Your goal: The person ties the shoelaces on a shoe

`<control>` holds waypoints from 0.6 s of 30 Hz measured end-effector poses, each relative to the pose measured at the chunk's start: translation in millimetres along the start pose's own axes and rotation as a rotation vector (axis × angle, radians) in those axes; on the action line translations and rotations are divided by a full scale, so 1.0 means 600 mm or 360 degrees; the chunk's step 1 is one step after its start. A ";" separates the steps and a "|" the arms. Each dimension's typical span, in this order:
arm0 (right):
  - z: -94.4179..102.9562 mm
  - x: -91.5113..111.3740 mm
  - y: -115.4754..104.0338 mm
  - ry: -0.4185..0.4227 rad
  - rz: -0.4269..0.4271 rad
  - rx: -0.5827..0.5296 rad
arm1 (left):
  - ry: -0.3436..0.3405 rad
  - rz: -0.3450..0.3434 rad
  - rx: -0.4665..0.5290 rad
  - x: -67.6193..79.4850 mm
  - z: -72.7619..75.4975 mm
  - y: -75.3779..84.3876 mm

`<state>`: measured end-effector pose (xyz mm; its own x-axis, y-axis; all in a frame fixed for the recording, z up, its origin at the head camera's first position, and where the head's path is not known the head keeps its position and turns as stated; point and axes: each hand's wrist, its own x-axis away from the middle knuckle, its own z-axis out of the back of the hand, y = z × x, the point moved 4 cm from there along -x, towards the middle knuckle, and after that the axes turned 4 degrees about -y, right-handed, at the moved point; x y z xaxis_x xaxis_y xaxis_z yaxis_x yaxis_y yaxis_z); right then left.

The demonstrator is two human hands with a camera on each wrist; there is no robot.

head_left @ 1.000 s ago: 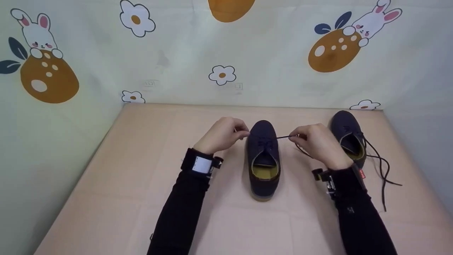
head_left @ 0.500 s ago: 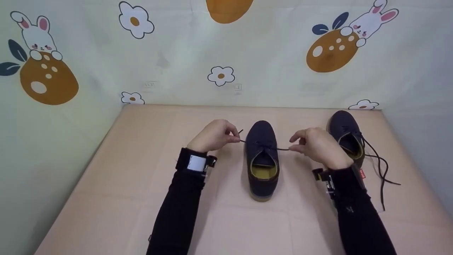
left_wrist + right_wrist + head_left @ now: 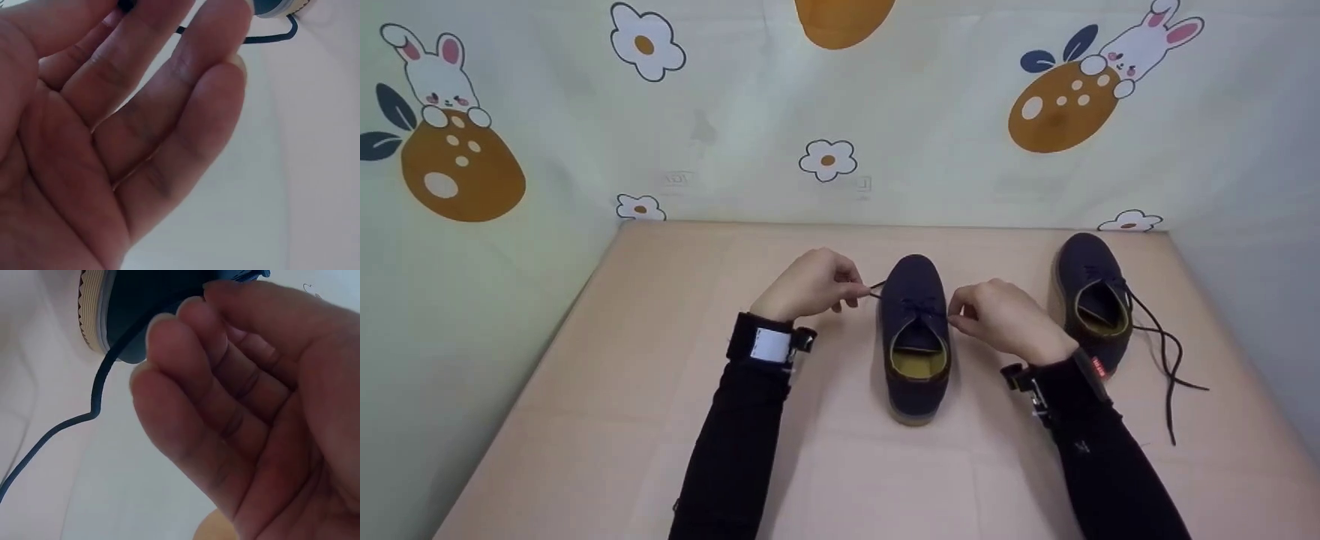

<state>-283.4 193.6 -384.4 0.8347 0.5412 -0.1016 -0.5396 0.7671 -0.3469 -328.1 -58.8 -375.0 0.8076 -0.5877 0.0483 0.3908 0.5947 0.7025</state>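
A dark navy lace-up shoe (image 3: 913,277) with a yellowish insole stands on the table, toe pointing away from me. At its left side my left hand (image 3: 814,285) pinches a shoelace (image 3: 264,39) between thumb and fingers; the pinch itself is mostly out of the left wrist view. My right hand (image 3: 1001,315) is close against the shoe's right side by the eyelets. Its thumb and fingertips pinch the other dark shoelace (image 3: 95,396), whose length hangs away past the fingers in the right wrist view. The laces cross over the shoe's tongue.
A matching shoe (image 3: 1087,259) stands at the right behind my right forearm. Its long loose laces (image 3: 1168,360) trail over the pinkish table (image 3: 660,375). A pale curtain (image 3: 735,112) printed with rabbits and flowers closes off the back and sides.
My right hand has moved left from its stretched-out position to the shoe's side and shifted its grip along the lace. The left hand drew slightly left, still holding its lace.
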 end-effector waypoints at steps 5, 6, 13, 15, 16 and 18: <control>0.012 0.010 0.013 -0.0047 -0.0027 -0.0001 | -0.0082 0.0075 -0.0070 0.012 0.008 -0.009; 0.014 0.012 0.016 -0.0063 -0.0045 -0.0004 | -0.0100 0.0097 -0.0085 0.015 0.010 -0.011; 0.021 0.018 0.027 -0.0105 -0.0089 -0.0025 | -0.0102 0.0153 -0.0063 0.020 0.015 -0.019; 0.021 0.017 0.026 -0.0055 -0.0098 -0.0007 | 0.0006 0.0149 -0.0027 0.016 0.016 -0.018; 0.021 0.016 0.026 -0.0031 -0.0107 0.0000 | 0.0084 0.0140 -0.0008 0.013 0.017 -0.017; 0.021 0.015 0.025 0.0003 -0.0127 0.0006 | 0.0269 0.0122 0.0046 0.004 0.016 -0.015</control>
<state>-285.4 214.6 -378.8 0.8754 0.4775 -0.0757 -0.4717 0.8092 -0.3503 -333.7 -71.0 -374.4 0.8982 -0.4393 -0.0156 0.3142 0.6169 0.7216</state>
